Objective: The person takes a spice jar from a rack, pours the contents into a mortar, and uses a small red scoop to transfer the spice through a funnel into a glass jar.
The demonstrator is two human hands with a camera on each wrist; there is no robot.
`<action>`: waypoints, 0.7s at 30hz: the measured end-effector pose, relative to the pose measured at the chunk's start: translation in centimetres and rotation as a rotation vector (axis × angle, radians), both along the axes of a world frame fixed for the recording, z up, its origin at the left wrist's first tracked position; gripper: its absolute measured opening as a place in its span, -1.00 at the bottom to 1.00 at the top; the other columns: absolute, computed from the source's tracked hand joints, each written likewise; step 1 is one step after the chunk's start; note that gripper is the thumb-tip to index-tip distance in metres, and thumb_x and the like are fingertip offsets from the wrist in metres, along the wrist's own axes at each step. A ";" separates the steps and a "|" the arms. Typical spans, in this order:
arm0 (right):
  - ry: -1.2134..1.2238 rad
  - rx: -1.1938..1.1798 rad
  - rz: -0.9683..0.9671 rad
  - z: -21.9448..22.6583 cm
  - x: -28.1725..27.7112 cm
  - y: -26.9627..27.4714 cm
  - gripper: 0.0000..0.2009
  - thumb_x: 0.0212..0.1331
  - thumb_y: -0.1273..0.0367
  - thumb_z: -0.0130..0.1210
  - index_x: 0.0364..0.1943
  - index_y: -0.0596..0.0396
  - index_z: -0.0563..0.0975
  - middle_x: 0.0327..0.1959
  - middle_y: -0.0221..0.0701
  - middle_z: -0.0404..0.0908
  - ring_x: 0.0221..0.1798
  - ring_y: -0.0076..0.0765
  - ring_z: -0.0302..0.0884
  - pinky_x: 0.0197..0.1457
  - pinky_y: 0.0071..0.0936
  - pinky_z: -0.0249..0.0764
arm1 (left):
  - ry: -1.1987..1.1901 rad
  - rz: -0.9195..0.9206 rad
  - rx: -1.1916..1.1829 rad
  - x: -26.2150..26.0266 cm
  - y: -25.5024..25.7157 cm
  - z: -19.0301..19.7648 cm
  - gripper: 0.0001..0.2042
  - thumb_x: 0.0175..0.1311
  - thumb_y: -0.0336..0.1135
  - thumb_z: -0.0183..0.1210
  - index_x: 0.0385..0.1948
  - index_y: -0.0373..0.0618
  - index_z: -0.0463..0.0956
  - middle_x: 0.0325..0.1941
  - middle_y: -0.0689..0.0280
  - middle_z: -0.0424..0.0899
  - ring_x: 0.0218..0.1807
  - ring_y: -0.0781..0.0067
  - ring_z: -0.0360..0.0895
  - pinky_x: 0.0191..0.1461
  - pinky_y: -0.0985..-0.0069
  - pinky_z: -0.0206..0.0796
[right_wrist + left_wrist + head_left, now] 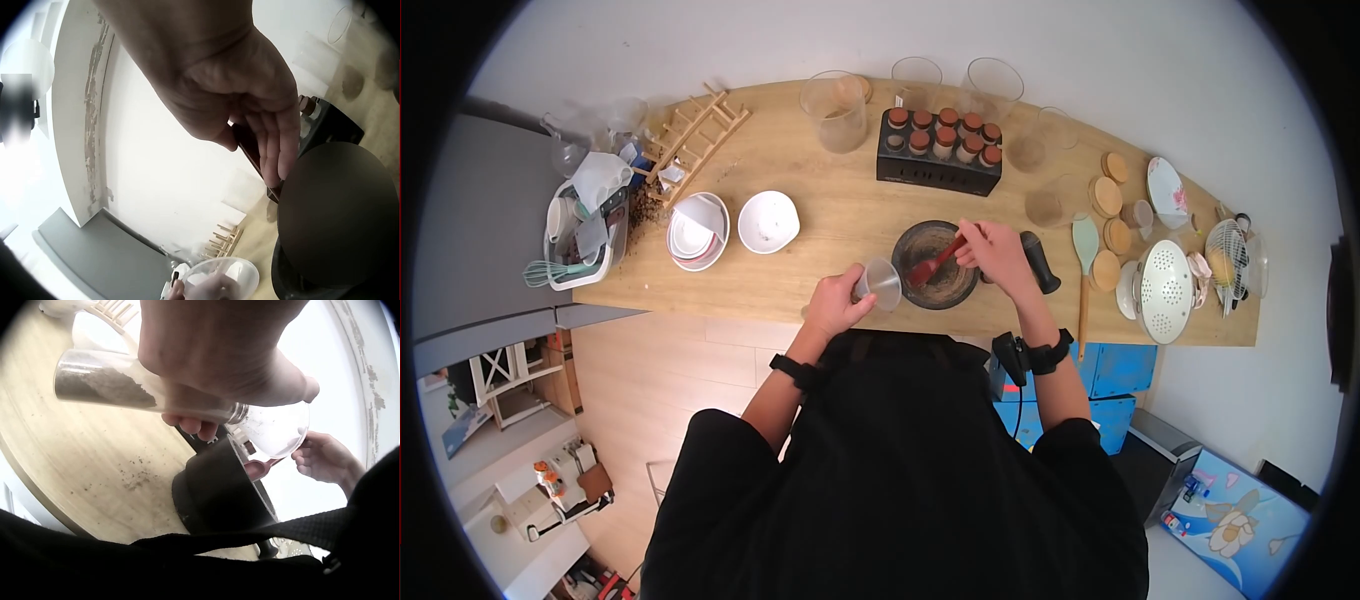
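Observation:
In the head view the left hand [836, 303] holds a clear funnel-like piece [881, 284] at the left edge of the dark mortar [912, 248]. Seen from the left wrist, its fingers [206, 430] also grip a glass bottle [103, 381] lying sideways, brown powder inside, its threaded mouth at the clear piece [278, 428]. The right hand [998, 258] pinches the handle of a red brush [922, 272], whose head is inside the mortar. Brown residue lines the bowl. In the right wrist view the right hand [244, 100] holds the dark red handle [249, 149].
A black rack [940, 172] of red-capped bottles stands behind the mortar, a black pestle [1040, 262] to its right. White bowls [768, 222] are on the left. Beyond the pestle lie a green spatula [1085, 243], wooden lids [1105, 197] and a white colander [1165, 290].

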State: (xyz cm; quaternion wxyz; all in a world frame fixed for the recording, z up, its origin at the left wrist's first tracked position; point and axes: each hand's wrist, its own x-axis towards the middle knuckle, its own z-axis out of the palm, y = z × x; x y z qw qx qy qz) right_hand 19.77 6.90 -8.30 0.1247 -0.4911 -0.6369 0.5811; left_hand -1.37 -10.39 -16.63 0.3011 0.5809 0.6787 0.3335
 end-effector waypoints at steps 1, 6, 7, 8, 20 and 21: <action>0.013 -0.043 -0.020 -0.3 0.0 0.3 -0.61 0.28 0.16 -0.04 -0.33 0.31 0.52 -0.54 -0.28 0.59 -0.51 -0.46 0.57 -0.38 -0.61 0.50 | 0.001 -0.001 0.000 0.0 0.0 0.0 -0.62 -0.01 -0.02 0.17 -0.33 -0.15 0.39 -0.65 0.08 0.51 -0.52 -0.01 0.52 -0.43 0.25 0.36; 0.099 -0.181 -0.100 -1.6 0.9 1.5 -0.61 0.30 0.13 -0.07 -0.32 0.25 0.51 -0.53 -0.30 0.57 -0.51 -0.47 0.56 -0.38 -0.61 0.50 | 0.019 0.005 -0.033 -0.2 0.0 0.0 -0.63 0.00 -0.02 0.15 -0.34 -0.15 0.40 -0.65 0.08 0.51 -0.52 -0.01 0.52 -0.43 0.24 0.35; 0.104 -0.188 -0.109 -2.0 1.2 1.6 -0.61 0.30 0.12 -0.08 -0.32 0.25 0.51 -0.52 -0.30 0.57 -0.50 -0.47 0.55 -0.37 -0.60 0.50 | 0.021 0.004 -0.031 -0.2 -0.1 -0.1 -0.63 0.00 -0.02 0.15 -0.34 -0.15 0.40 -0.65 0.08 0.51 -0.52 -0.01 0.52 -0.43 0.24 0.35; 0.109 -0.193 -0.119 -2.4 1.6 1.9 -0.61 0.31 0.12 -0.09 -0.31 0.24 0.51 -0.51 -0.30 0.57 -0.50 -0.47 0.55 -0.37 -0.59 0.51 | 0.033 0.004 -0.028 -0.3 -0.1 -0.2 -0.63 0.00 -0.02 0.15 -0.34 -0.15 0.40 -0.65 0.08 0.51 -0.52 -0.01 0.52 -0.43 0.24 0.35; 0.350 -0.352 -0.289 -5.8 6.2 1.7 -0.62 0.34 0.17 -0.13 -0.28 0.28 0.49 -0.47 -0.25 0.59 -0.48 -0.42 0.56 -0.34 -0.55 0.53 | 0.003 0.027 0.009 -0.7 0.5 -1.1 -0.63 0.00 -0.03 0.15 -0.35 -0.16 0.37 -0.65 0.07 0.48 -0.53 -0.03 0.50 -0.44 0.25 0.33; 0.351 -0.348 -0.288 -5.3 6.4 1.4 -0.62 0.34 0.17 -0.13 -0.28 0.28 0.49 -0.47 -0.25 0.59 -0.48 -0.42 0.56 -0.34 -0.55 0.53 | -0.014 0.032 0.046 -0.7 0.6 -1.5 -0.62 -0.01 -0.02 0.15 -0.34 -0.16 0.38 -0.64 0.06 0.47 -0.53 -0.04 0.49 -0.44 0.26 0.32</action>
